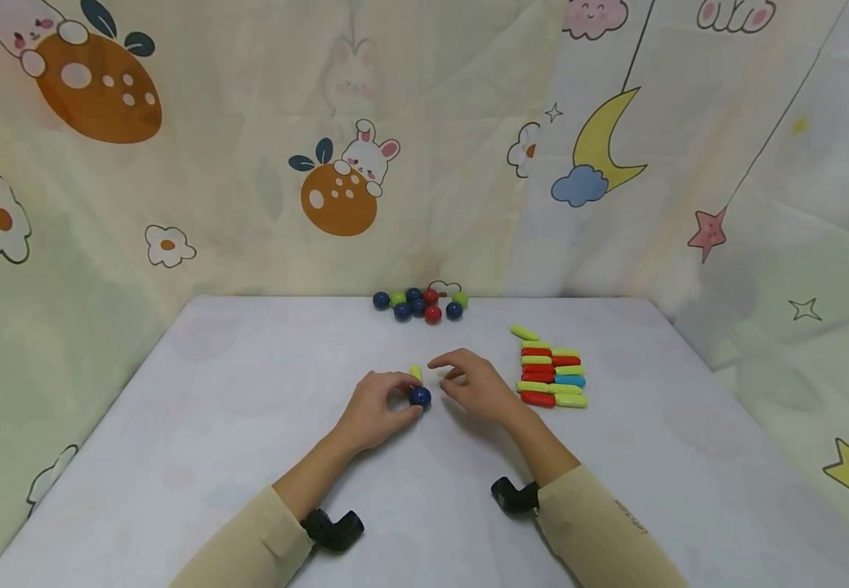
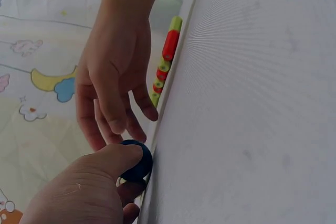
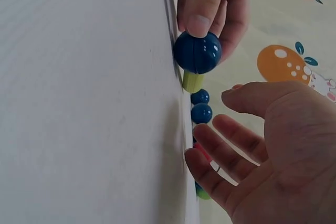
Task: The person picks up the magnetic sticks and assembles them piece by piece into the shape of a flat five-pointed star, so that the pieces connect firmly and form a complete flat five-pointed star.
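My left hand pinches a dark blue ball between thumb and fingers, low over the table. A short yellow-green rod lies right behind the ball; in the right wrist view this rod meets the ball, though whether they are joined I cannot tell. To the right of the ball, apart from it, my right hand hovers with fingers loosely bent and nothing in them. The left wrist view shows the thumb of the left hand on the ball.
On the right lie stacked rows of yellow-green, red and blue rods, with one loose rod behind them. Several blue, green and red balls cluster at the table's back edge, before a printed cloth.
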A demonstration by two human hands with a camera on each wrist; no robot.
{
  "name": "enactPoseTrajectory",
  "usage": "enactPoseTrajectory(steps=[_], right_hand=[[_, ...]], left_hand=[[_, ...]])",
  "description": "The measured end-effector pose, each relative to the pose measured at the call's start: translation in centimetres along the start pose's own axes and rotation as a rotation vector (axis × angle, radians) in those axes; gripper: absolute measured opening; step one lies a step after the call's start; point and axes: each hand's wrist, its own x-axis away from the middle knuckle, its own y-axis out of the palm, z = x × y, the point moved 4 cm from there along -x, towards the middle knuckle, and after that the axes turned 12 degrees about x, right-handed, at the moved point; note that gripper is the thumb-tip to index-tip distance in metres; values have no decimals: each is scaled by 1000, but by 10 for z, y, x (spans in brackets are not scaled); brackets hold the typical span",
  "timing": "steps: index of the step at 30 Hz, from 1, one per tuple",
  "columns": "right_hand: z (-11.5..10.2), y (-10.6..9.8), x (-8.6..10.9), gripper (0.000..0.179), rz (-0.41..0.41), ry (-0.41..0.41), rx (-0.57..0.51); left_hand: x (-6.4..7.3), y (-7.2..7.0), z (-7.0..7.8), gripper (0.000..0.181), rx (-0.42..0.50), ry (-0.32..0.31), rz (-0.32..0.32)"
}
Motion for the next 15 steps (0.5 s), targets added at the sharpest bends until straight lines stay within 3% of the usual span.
enactPoseTrajectory(steps=[15], right_hand=[[14,-22,21,31,115,-54,44]], left_hand=[[1,0,4,34,8,-19,3]])
